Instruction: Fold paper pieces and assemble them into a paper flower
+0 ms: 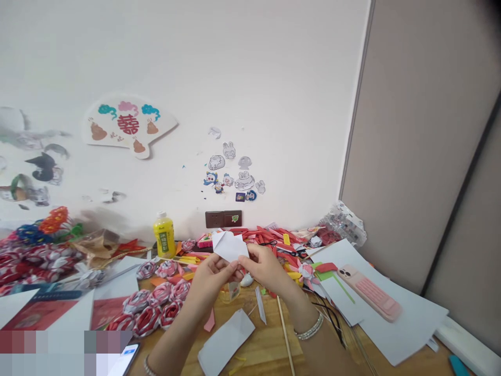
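Observation:
A small folded white paper (230, 246) is held up over the table between both hands. My left hand (216, 272) pinches its lower left part between thumb and fingers. My right hand (261, 263) grips its lower right edge, thumb in front, close to the left thumb. Below the hands, a stack of white paper strips (226, 342) lies on the wooden table (270, 347). A thin wooden stick (285, 334) lies to the right of the stack.
Red and white fabric-like roses (148, 319) lie at left, near a yellow bottle (164, 236). Red and yellow strips (274, 240) pile along the wall. At right, a pink phone (370, 292) rests on large white sheets (415, 313). Another phone (127, 360) is at lower left.

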`<control>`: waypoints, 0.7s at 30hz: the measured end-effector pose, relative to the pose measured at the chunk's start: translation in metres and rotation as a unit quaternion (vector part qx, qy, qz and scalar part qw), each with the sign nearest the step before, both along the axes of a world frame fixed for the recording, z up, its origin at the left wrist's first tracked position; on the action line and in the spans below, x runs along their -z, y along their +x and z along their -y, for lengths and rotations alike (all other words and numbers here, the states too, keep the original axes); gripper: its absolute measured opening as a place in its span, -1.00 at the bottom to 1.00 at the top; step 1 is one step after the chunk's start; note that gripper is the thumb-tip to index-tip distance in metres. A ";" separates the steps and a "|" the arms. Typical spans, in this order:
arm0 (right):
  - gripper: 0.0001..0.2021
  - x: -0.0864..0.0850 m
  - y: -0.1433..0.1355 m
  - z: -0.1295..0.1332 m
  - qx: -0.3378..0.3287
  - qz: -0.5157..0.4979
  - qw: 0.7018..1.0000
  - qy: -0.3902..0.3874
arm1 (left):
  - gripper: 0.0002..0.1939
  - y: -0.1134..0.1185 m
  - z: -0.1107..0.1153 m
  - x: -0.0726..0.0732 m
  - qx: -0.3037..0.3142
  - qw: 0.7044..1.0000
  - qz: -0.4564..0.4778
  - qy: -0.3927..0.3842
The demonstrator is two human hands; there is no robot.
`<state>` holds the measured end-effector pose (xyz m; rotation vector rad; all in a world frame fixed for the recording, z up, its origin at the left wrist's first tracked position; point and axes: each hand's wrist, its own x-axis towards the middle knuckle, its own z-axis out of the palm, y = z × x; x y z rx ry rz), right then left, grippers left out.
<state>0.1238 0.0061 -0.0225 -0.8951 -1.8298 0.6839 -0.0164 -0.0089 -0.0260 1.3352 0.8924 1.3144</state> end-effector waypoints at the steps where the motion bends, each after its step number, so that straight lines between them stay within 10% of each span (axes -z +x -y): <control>1: -0.86 0.000 0.000 0.000 -0.002 0.001 1.000 -0.004 | -0.77 0.000 0.000 0.000 0.004 1.000 -0.001 -0.002; 21: -0.89 -0.002 0.016 -0.004 -0.066 -0.035 0.994 -0.083 | -0.72 -0.016 -0.003 -0.011 -0.063 0.997 0.034 -0.004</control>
